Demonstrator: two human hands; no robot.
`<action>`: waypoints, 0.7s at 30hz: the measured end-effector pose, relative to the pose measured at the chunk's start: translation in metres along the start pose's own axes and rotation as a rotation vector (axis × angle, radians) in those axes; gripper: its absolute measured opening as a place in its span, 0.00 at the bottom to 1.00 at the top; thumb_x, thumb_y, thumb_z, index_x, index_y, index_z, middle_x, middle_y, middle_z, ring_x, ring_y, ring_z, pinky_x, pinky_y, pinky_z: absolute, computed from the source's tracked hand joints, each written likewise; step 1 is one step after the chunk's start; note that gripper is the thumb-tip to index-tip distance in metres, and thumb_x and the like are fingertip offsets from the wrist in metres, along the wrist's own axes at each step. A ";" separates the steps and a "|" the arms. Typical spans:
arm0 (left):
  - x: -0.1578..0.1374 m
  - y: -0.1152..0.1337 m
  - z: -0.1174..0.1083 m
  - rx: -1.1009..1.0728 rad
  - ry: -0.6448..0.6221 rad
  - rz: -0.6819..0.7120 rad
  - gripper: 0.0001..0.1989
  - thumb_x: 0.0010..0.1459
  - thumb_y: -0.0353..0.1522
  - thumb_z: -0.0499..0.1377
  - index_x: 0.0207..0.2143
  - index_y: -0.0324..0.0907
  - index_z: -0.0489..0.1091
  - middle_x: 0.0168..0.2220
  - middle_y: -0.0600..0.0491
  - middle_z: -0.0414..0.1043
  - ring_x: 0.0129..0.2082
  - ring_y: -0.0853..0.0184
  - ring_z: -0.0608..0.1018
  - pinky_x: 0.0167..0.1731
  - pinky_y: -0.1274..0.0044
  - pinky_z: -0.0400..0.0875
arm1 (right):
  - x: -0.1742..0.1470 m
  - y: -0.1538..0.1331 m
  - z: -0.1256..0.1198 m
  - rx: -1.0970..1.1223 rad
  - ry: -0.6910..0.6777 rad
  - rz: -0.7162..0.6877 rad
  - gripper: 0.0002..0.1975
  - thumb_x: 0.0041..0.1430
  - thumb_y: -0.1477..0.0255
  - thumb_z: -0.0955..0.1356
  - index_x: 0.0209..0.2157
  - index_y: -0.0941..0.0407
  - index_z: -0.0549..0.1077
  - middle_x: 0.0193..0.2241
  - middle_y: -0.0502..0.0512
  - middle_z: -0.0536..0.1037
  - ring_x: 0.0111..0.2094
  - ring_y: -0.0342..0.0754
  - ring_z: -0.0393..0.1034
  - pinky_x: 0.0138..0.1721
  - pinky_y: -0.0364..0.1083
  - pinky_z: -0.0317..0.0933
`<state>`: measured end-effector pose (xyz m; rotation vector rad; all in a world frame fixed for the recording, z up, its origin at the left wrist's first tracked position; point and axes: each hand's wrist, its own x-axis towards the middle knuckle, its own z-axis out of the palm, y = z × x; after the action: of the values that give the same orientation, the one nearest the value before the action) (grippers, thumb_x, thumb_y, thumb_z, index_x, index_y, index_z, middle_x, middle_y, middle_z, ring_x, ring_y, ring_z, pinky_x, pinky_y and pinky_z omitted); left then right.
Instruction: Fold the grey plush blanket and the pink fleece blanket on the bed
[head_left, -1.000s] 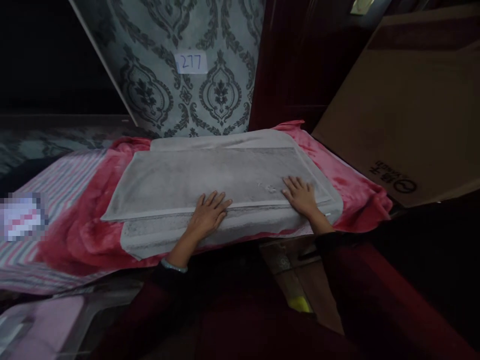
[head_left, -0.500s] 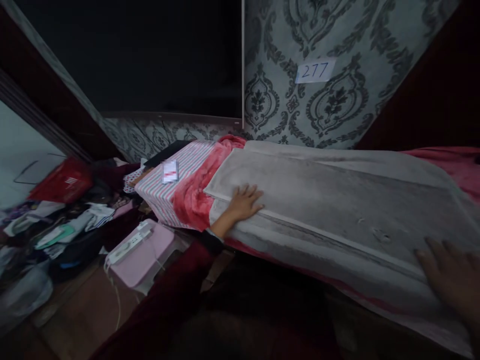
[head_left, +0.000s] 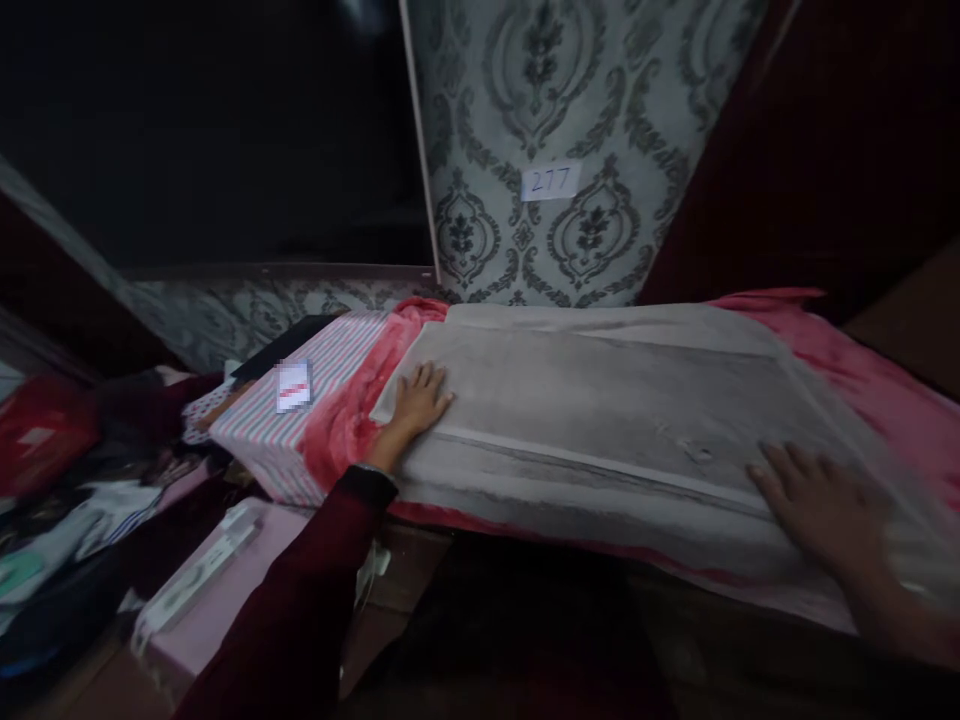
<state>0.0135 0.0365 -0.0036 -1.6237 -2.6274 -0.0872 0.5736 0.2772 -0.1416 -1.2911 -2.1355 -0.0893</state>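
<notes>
A folded grey garment, perhaps trousers or a blanket (head_left: 570, 390), lies stretched out flat over a red fleecy cloth (head_left: 337, 425). My left hand (head_left: 420, 400) rests palm down on its left end, fingers spread. Toward the right end, my right hand (head_left: 817, 500) lies flat on the same grey cloth, fingers apart and slightly blurred. Neither hand grasps anything. A small mark or hole shows on the grey fabric left of my right hand. The red cloth sticks out at both ends and along the front edge.
A striped cover (head_left: 300, 380) bears a small white card (head_left: 293, 386) at the left. Below it, a power strip (head_left: 202, 575) sits on a pink stool (head_left: 255, 570). Piled clothes (head_left: 112, 510) lie far left. A large dark screen (head_left: 225, 140) hangs behind, beside a paper marked 277 (head_left: 551, 180).
My view has turned to the right, so the whole scene sits further left. Both hands stay flat on the grey cloth, and more of the red cloth shows at the right end.
</notes>
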 end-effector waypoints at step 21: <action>0.038 -0.001 0.019 -0.040 0.026 0.009 0.41 0.66 0.50 0.34 0.75 0.40 0.49 0.77 0.41 0.42 0.75 0.38 0.47 0.67 0.43 0.47 | 0.120 -0.098 -0.028 -0.114 -0.559 0.079 0.31 0.75 0.57 0.53 0.75 0.49 0.52 0.75 0.57 0.48 0.75 0.58 0.41 0.71 0.63 0.43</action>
<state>-0.0047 0.0718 -0.0195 -1.6357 -2.6156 -0.1605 0.4687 0.3095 -0.0281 -1.6070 -2.5647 0.2116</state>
